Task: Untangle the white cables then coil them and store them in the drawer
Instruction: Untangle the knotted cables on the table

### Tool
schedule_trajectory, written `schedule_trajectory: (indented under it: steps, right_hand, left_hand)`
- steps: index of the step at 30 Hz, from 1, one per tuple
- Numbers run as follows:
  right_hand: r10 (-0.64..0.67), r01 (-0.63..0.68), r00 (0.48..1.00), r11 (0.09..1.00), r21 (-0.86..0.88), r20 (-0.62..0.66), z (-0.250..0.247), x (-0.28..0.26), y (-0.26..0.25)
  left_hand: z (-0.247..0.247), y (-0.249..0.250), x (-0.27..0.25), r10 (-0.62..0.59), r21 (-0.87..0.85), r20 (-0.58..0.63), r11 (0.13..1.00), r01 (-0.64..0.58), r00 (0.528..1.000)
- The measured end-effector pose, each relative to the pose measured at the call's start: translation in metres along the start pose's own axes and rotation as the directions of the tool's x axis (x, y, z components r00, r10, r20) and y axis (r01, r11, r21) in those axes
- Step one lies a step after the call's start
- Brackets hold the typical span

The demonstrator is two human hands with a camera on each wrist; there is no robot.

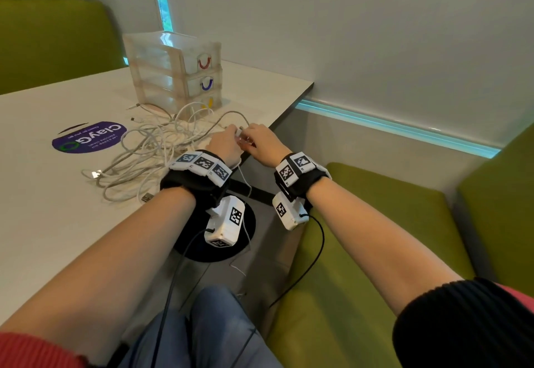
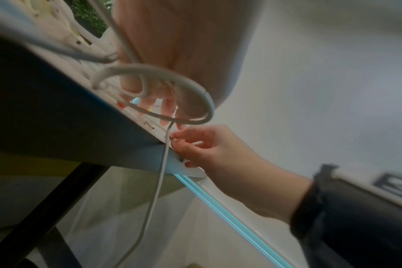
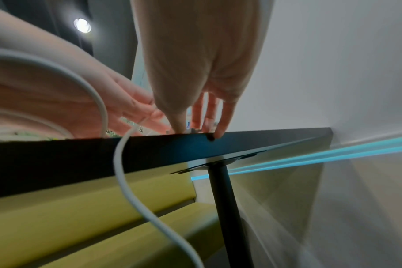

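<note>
A tangle of white cables (image 1: 144, 159) lies on the white table (image 1: 43, 194), in front of a clear three-drawer unit (image 1: 173, 69) whose drawers stand closed. My left hand (image 1: 232, 134) and right hand (image 1: 250, 136) meet at the table's right edge over one white cable end. In the left wrist view the right hand (image 2: 179, 139) pinches a thin white cable (image 2: 158, 190) that hangs down past the table edge. A thicker loop (image 2: 200, 90) curves around the fingers (image 2: 166, 110) of my left hand. The same hanging cable (image 3: 121, 172) shows in the right wrist view.
The drawers have red (image 1: 204, 64), blue (image 1: 207, 84) and yellow (image 1: 210, 103) handles. A purple sticker (image 1: 89, 139) is on the tabletop. Green bench seats (image 1: 375, 252) flank the table, a black table leg (image 3: 227, 208) stands below, and a wall (image 1: 375, 49) is close on the right.
</note>
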State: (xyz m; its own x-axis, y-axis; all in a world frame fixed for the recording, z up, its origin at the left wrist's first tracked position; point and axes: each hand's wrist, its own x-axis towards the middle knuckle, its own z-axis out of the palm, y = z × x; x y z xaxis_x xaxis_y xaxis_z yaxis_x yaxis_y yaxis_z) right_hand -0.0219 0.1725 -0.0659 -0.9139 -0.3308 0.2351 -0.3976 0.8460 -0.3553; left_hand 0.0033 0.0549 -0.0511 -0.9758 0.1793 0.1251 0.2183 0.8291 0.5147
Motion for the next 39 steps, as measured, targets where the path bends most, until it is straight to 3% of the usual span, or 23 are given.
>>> schedule_trajectory:
  steps: [3,6,9,12,16,17,18,21,24,29,35,37,39]
  right_hand:
    - [-0.02,0.02,0.999,1.0,-0.002,-0.042,-0.001,-0.011,0.003]
    - [0.005,0.024,0.98,0.99,0.141,-0.2,-0.007,-0.028,0.007]
    - [0.03,0.015,0.939,0.992,0.128,-0.342,-0.022,-0.042,0.015]
    - [0.054,0.027,0.86,0.988,0.15,-0.507,-0.045,-0.053,0.029]
    - [0.123,0.067,0.7,0.969,0.236,-0.704,-0.075,-0.063,0.05]
    - [0.136,0.069,0.694,0.965,0.253,-0.707,-0.077,-0.064,0.052]
    - [0.136,0.059,0.725,0.964,0.258,-0.675,-0.079,-0.064,0.049]
    - [0.122,-0.035,0.914,0.974,0.225,-0.388,-0.061,-0.06,0.034]
    - [0.1,-0.088,0.986,0.992,0.094,-0.135,-0.031,-0.046,0.024]
    - [0.168,-0.166,0.986,0.968,0.186,0.009,-0.011,-0.022,-0.007]
    - [0.121,-0.086,0.991,0.887,0.454,-0.05,-0.023,-0.023,-0.017]
    - [0.143,-0.056,0.98,0.863,0.501,-0.136,-0.037,-0.027,-0.015]
    - [0.218,-0.058,0.936,0.87,0.49,-0.276,-0.052,-0.028,-0.011]
  left_hand:
    - [-0.001,-0.004,0.004,-0.038,0.06,0.057,0.998,0.034,0.998]
    - [-0.002,-0.006,0.008,-0.081,0.105,0.067,0.992,0.073,0.994]
    - [-0.004,-0.012,0.012,-0.114,0.152,0.102,0.984,0.098,0.988]
    - [-0.009,-0.015,0.013,-0.146,0.209,0.106,0.97,0.121,0.984]
    - [-0.013,-0.013,0.014,-0.208,0.281,0.135,0.946,0.164,0.969]
    - [-0.013,-0.012,0.014,-0.212,0.288,0.131,0.943,0.167,0.969]
    - [-0.012,-0.012,0.014,-0.206,0.29,0.116,0.943,0.165,0.972]
    - [-0.01,-0.011,0.009,-0.166,0.283,0.064,0.949,0.142,0.984]
    - [-0.011,-0.015,0.007,-0.114,0.258,0.047,0.961,0.098,0.992]
    - [-0.012,-0.014,0.005,-0.1,0.207,0.048,0.974,0.088,0.994]
    - [-0.015,-0.014,0.003,-0.116,0.218,0.091,0.971,0.094,0.989]
    - [-0.017,-0.013,0.004,-0.131,0.237,0.122,0.966,0.099,0.984]
    - [-0.019,-0.013,0.004,-0.138,0.248,0.149,0.964,0.098,0.979]
